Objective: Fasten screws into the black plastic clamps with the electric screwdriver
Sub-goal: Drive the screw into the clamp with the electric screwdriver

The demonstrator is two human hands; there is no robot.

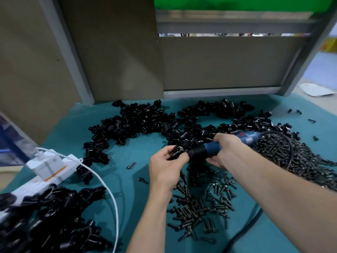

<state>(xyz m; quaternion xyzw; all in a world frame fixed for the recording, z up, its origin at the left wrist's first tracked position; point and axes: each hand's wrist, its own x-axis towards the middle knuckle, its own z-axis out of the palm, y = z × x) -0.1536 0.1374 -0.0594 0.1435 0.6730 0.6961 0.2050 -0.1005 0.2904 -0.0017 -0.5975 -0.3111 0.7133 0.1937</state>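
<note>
My left hand (166, 166) grips a small black plastic clamp (176, 150) above the teal table. My right hand (225, 149) is wrapped around the blue electric screwdriver (211, 150), which lies nearly level with its black nose pressed against the clamp. The screw at the tip is hidden between my fingers. A large pile of loose black clamps (145, 121) spreads across the back of the table. Black screws (202, 207) lie scattered under my forearms, and a thicker heap of screws (291, 157) lies at the right.
A white power strip (49, 168) with a plugged charger and white cable (109, 194) sits at the left. More black clamps (45, 221) are heaped at the front left. The screwdriver's black cord (246, 230) runs off the front right. Brown panels and a grey frame (218, 92) wall the back.
</note>
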